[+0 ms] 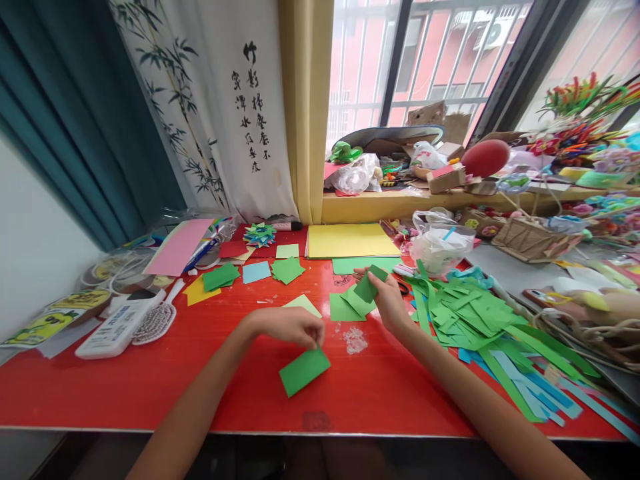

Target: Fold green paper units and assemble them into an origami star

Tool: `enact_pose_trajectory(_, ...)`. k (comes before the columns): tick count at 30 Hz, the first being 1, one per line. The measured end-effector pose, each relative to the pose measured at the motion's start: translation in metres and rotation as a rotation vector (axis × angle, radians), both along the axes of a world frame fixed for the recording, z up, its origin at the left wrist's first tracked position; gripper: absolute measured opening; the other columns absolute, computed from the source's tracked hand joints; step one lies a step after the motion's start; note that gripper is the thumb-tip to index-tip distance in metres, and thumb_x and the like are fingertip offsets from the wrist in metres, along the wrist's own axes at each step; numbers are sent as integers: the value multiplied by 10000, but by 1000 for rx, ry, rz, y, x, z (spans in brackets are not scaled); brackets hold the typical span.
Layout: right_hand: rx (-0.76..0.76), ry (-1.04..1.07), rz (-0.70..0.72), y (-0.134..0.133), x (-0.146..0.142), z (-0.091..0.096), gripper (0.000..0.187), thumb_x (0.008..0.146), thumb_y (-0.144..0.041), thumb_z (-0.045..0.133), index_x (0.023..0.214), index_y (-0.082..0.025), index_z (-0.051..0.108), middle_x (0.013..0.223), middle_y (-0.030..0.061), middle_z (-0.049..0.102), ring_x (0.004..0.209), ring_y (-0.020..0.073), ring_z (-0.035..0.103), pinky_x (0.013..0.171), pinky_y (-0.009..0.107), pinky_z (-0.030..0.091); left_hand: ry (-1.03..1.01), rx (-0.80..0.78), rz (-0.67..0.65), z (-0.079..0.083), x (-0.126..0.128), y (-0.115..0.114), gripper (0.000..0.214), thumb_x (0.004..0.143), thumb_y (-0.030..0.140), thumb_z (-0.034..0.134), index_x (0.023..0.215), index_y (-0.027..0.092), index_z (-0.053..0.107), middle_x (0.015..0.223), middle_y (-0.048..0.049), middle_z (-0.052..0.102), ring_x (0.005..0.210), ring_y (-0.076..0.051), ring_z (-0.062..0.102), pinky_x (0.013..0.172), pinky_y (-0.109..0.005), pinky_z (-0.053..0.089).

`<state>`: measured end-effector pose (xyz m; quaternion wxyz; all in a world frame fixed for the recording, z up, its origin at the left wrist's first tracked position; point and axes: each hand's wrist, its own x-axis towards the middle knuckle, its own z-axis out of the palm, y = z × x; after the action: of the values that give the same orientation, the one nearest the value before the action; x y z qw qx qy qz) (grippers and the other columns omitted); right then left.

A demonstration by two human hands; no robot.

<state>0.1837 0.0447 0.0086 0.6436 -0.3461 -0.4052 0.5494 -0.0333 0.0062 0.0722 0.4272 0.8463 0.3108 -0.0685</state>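
Note:
My left hand (295, 327) is closed, its fingertips on the upper edge of a green paper rectangle (305, 372) near the table's front. My right hand (387, 297) pinches a smaller dark green paper piece (371, 283), tilted up off the table. Just left of that hand, green paper squares (345, 308) lie overlapping. A pale yellow-green paper (303, 305) lies partly behind my left hand. Right of my right forearm spreads a heap of green paper pieces (463, 310).
The red table (240, 393) carries a yellow paper stack (350, 241), a folded paper star (260, 234), and a blue paper (256, 272). A hairbrush (156, 320) and a white box (117, 327) sit left. Blue and green strips (530, 383) lie right; crafts crowd the windowsill.

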Motion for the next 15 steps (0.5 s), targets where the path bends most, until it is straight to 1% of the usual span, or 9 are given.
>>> enact_pose_trajectory(3, -3, -88, 104, -4, -3, 3, 208, 719, -325, 606, 866, -177, 603, 972, 65, 637, 924, 202, 574, 803, 328, 443, -332, -22, 229, 5, -3, 6, 115, 782, 258, 481, 851, 174, 517, 686, 18, 507, 576, -78, 493, 511, -194, 388)
enact_pose_trajectory(5, -28, -128, 165, -7, -5, 3, 232, 714, -339, 612, 884, -182, 621, 986, 62, 635, 923, 205, 568, 798, 325, 437, -540, -61, 373, 4, -5, 11, 142, 792, 292, 483, 870, 174, 474, 678, 19, 498, 554, -81, 508, 498, -207, 407)
enact_pose_trajectory(8, -53, -110, 274, -10, -9, 2, 260, 725, -348, 596, 934, -194, 618, 1013, 58, 628, 909, 201, 569, 771, 314, 440, -750, -115, 501, -4, -4, 18, 165, 794, 320, 491, 863, 181, 437, 673, 19, 497, 540, -98, 539, 470, -223, 429)
enact_pose_trajectory(10, -63, -93, 348, -13, -13, 2, 270, 733, -334, 585, 965, -199, 603, 1042, 60, 617, 919, 200, 567, 757, 307, 444, -828, -117, 552, -11, 0, 21, 164, 798, 326, 488, 853, 178, 445, 726, 0, 517, 596, -108, 554, 487, -228, 451)
enact_pose_trajectory(12, -84, -91, 408, -16, -16, 3, 270, 729, -316, 587, 973, -200, 588, 1068, 65, 605, 931, 203, 565, 741, 309, 451, -864, -104, 598, -20, 6, 23, 150, 805, 313, 473, 854, 173, 459, 766, -13, 529, 664, -113, 553, 550, -244, 478)
enact_pose_trajectory(14, -118, -106, 434, -19, -19, 3, 261, 719, -300, 596, 959, -199, 574, 1066, 69, 604, 915, 201, 571, 727, 312, 456, -855, -94, 657, -29, 11, 26, 130, 811, 284, 448, 866, 167, 464, 765, -19, 526, 712, -121, 546, 609, -266, 490)
enact_pose_trajectory(15, -134, -121, 434, -20, -20, 2, 254, 713, -294, 600, 946, -198, 569, 1053, 69, 609, 893, 196, 577, 719, 312, 458, -824, -74, 700, -33, 13, 28, 122, 810, 268, 436, 868, 164, 463, 758, -20, 522, 723, -127, 544, 613, -270, 488)
